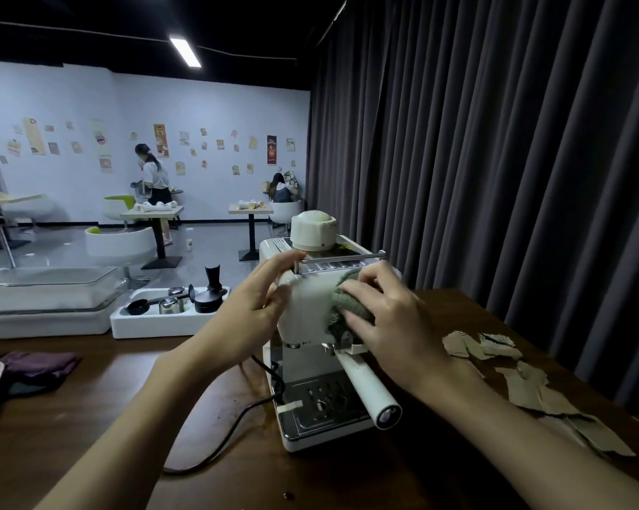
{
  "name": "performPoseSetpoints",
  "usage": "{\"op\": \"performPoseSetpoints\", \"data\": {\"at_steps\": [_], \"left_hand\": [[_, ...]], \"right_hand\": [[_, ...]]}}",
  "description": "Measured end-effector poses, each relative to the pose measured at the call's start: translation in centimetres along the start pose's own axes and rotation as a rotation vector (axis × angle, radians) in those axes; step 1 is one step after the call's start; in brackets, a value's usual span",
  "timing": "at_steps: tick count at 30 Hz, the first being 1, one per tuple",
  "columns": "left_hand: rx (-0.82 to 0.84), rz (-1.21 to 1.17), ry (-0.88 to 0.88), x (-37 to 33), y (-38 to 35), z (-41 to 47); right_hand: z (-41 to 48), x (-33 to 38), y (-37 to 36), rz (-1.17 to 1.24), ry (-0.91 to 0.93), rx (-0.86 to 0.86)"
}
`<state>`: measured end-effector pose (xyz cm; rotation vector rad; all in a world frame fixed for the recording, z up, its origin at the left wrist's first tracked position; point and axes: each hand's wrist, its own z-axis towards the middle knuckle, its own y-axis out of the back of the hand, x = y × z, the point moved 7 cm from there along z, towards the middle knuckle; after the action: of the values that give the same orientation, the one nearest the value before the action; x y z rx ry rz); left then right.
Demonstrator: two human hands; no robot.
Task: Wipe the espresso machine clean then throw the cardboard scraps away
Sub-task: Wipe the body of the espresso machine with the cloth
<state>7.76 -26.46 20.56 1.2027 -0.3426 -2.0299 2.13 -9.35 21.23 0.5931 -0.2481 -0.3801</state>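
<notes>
A white espresso machine (310,307) stands on the dark wooden table (126,417), its white portafilter handle (369,390) pointing toward me over the metal drip tray (321,403). My left hand (253,307) rests against the machine's upper left side, fingers touching the top edge. My right hand (387,318) presses a grey-green cloth (341,311) flat against the machine's front face. Torn cardboard scraps (531,392) lie scattered on the table to the right of the machine.
A black power cord (237,425) loops left of the machine. A white foam tray (170,318) holds a tamper and metal cups at the back left, beside a glass-lidded case (49,288). A purple cloth (38,364) lies far left. Dark curtains hang right. People stand at distant tables.
</notes>
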Motion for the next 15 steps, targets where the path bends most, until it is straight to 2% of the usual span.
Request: {"op": "performPoseSetpoints", "data": {"at_steps": [5, 7, 11, 15], "left_hand": [[-0.017, 0.101, 0.040, -1.3, 0.0, -0.1], [-0.024, 0.173, 0.051, -2.3, -0.3, 0.1], [-0.033, 0.506, 0.163, -4.3, -1.4, 0.8], [-0.050, 0.555, 0.240, -5.0, -3.4, 1.4]], "right_hand": [[-1.2, -5.5, 1.9, 0.081, -0.200, -0.162], [-1.3, -6.6, 1.9, 0.112, -0.225, -0.159], [-1.1, -7.5, 1.5, 0.213, -0.245, -0.122], [-0.9, -8.9, 1.3, 0.456, -0.299, -0.087]]}}
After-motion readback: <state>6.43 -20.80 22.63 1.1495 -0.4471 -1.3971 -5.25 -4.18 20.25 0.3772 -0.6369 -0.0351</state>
